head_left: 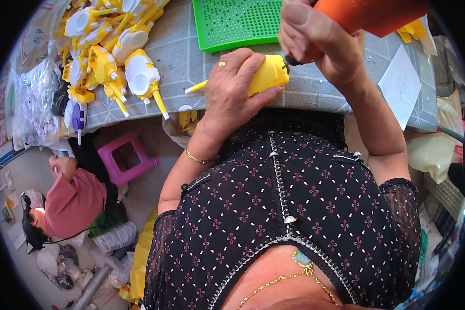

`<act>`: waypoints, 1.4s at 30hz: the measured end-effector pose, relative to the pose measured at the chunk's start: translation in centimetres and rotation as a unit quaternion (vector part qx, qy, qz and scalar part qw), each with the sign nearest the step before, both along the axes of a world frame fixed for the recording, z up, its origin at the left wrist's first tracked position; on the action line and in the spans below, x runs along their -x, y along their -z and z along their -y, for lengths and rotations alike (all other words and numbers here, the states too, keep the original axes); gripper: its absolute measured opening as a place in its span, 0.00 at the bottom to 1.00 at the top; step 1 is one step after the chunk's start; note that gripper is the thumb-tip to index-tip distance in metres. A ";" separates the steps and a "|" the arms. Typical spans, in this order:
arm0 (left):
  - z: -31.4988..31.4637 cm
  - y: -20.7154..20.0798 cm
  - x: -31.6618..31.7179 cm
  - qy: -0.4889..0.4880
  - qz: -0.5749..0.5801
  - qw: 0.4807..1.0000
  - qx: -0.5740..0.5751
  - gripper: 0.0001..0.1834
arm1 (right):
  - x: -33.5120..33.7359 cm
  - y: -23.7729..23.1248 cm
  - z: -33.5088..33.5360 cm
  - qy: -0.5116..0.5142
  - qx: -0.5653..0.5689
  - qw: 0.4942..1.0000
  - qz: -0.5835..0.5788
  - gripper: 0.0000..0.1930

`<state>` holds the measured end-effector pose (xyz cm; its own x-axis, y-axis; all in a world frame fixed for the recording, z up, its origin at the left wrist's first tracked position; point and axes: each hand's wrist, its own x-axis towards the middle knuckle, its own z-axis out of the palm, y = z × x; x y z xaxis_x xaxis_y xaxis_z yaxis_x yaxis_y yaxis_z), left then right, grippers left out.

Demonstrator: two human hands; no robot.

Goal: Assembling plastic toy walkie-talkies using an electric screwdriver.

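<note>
My left hand point(232, 88) lies over a yellow plastic casing point(273, 76) near the table's front edge, fingers wrapped round it. A thin yellow stem with a white tip pokes out on its left side. My right hand point(328, 46) grips an orange power screwdriver point(372, 13), partly cut off by the upper edge. Its dark nose and bit meet the right end of the casing; whether a screw sits there is too small to tell. Left of my hands is a heap of yellow-and-white plastic parts point(139, 75), many with similar stems.
Beyond my hands lies a green perforated tray point(237, 28). White paper point(402, 88) and yellow pieces point(412, 31) are at the right. Clear plastic bags point(33, 98) and a purple part point(78, 118) sit left. Below, a pink stool point(124, 157) stands near another person point(75, 206).
</note>
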<state>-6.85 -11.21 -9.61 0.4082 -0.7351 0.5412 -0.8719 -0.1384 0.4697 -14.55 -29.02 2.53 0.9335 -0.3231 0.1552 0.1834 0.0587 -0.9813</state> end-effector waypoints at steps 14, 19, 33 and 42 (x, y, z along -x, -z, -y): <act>-0.4 0.8 0.5 -0.005 0.079 0.996 0.044 0.33 | 1.8 0.0 1.2 0.084 -0.112 0.975 0.171 0.17; 0.1 0.7 0.8 -0.005 0.107 0.994 0.033 0.33 | 2.4 0.2 1.1 0.074 -0.100 0.983 0.135 0.17; 0.2 0.4 0.5 -0.010 0.066 0.998 -0.002 0.30 | 1.5 1.2 -0.3 0.024 -0.129 0.989 0.062 0.18; 0.1 0.5 0.4 -0.011 0.058 0.998 -0.002 0.30 | 1.3 1.1 -0.5 0.020 -0.130 0.991 0.022 0.16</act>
<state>-7.28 -11.34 -10.15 0.3589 -0.7285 0.5835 -0.9173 -0.1598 0.3648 -15.81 -28.53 1.44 0.9135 -0.3939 0.1017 0.2323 0.3000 -0.9252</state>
